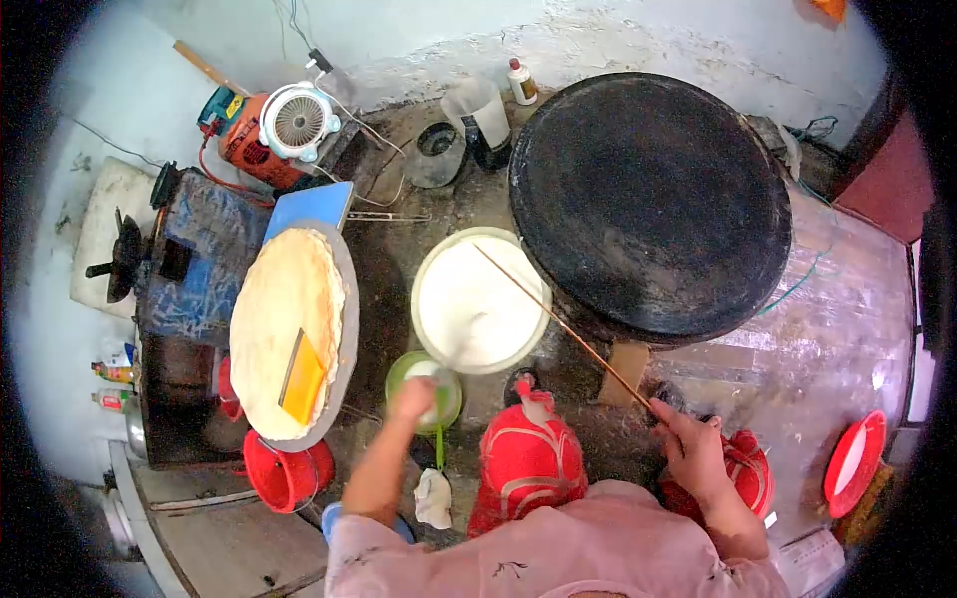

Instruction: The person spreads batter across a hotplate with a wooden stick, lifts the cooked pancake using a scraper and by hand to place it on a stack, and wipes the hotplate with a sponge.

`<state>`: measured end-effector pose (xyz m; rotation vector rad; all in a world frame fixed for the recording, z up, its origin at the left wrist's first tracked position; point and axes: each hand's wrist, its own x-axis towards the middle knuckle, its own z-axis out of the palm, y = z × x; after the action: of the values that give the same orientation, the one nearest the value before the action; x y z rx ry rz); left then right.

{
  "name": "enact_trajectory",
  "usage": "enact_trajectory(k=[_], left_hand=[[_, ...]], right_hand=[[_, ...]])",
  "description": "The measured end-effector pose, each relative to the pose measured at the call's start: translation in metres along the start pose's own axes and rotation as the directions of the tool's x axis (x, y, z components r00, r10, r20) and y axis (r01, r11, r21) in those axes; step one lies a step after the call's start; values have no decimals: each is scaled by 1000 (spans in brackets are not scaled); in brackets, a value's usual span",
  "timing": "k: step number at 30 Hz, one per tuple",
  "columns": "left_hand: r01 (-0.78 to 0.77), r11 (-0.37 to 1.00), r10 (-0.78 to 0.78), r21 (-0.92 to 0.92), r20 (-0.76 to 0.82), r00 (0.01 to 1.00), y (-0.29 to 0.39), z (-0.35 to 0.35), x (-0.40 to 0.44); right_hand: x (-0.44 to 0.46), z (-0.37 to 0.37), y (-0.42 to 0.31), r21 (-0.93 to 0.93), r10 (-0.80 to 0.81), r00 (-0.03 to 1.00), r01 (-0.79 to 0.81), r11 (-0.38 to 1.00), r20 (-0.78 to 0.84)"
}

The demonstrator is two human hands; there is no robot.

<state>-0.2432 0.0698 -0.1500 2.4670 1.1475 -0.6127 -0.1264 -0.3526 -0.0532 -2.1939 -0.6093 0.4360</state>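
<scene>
My right hand [690, 448] is closed around the lower end of a long thin wooden stick [583, 339]. The stick's far tip reaches over a wide pale tub [424, 329] of white batter-like liquid [478, 294]. Smeared by motion, my left hand [411, 397] is over a small green bowl [451, 404] with something white in it. Its fingers cannot be made out. Ahead and to the right lies a large round black griddle [648, 204] with a bare surface. At left, a stack of thin round pancakes [279, 329] rests on a round board, with a yellow scraper [304, 379] on top.
A red bucket [284, 478] stands below the pancake stack. Behind it are an orange machine [249, 149] and a round white fan-like blower [299, 120]. A translucent jug [477, 108] and a white bottle [521, 82] stand by the wall. A red basin [857, 458] is at far right.
</scene>
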Motion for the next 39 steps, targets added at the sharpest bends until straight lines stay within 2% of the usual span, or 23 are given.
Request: enact_trajectory(k=[2,4,6,7,8,9,11,12,14,16,18,21,23,24,27,29,30,31,35,36,37,38,39], left_hand=[[-31,930,45,367,-31,998,-9,-23,38],[44,967,-12,250,-130,992,32,-33,55],[17,992,6,124,-182,983,39,20,92],[-88,988,108,127,-160,981,44,35,79],[-186,975,203,126,-140,969,38,51,60],[-181,975,199,130,-143,970,12,56,46],[-292,956,286,-12,-154,946,-41,48,31],[-106,987,107,118,-6,994,-4,-8,5],[-19,959,35,282,-52,998,8,-33,31],[65,978,-37,196,-143,989,36,-21,61],[-174,984,177,34,-181,967,12,59,109],[-200,980,199,15,-192,961,31,33,12],[-129,974,120,187,61,991,3,-3,-4],[-86,958,72,273,62,995,3,-20,2],[16,979,16,205,-151,988,24,-27,18],[-6,997,25,72,-266,964,25,28,45],[-84,984,119,156,-234,965,29,50,40],[-104,982,135,158,-202,970,34,47,26],[-111,979,140,173,-166,976,38,-17,-39],[-142,967,183,212,-186,966,27,-25,-42],[-126,973,180,194,-290,940,24,-25,-49],[-112,978,173,174,-392,904,21,-25,-57],[-120,984,166,135,-406,899,16,-15,-61]], right_hand=[[0,-1,1,-13,-27,999,26,1000,-18],[0,-3,-2,-1,-22,999,22,1000,-29],[-1,-3,-5,6,25,1000,-25,1000,13],[1,-3,-6,12,59,997,-60,998,53],[2,-2,-5,14,54,997,-55,998,55],[1,0,-2,40,15,1000,-16,999,20],[3,1,-2,65,-31,999,32,997,-19],[2,-1,-3,40,9,1000,-10,999,11],[1,-3,-4,4,50,998,-50,999,37],[-1,0,-4,-27,24,1000,-24,999,10],[-2,1,-7,-49,-8,1000,9,999,29],[0,2,-3,-25,-31,999,32,999,30],[1,3,-1,35,-13,1000,12,999,9],[1,2,0,-18,-5,1000,6,1000,30],[1,7,1,-74,-43,999,45,996,32],[1,11,2,-87,-96,995,96,992,-1],[1,12,2,-84,-114,993,112,990,-18],[2,13,3,-82,-132,991,129,988,-30],[0,16,9,-83,-64,998,62,995,-18],[-2,14,8,-76,-32,999,32,997,-3],[-4,13,6,-69,2,1000,-1,998,14],[-4,12,5,-66,7,1000,-6,998,16],[-4,11,2,-69,-28,999,27,997,-16]])
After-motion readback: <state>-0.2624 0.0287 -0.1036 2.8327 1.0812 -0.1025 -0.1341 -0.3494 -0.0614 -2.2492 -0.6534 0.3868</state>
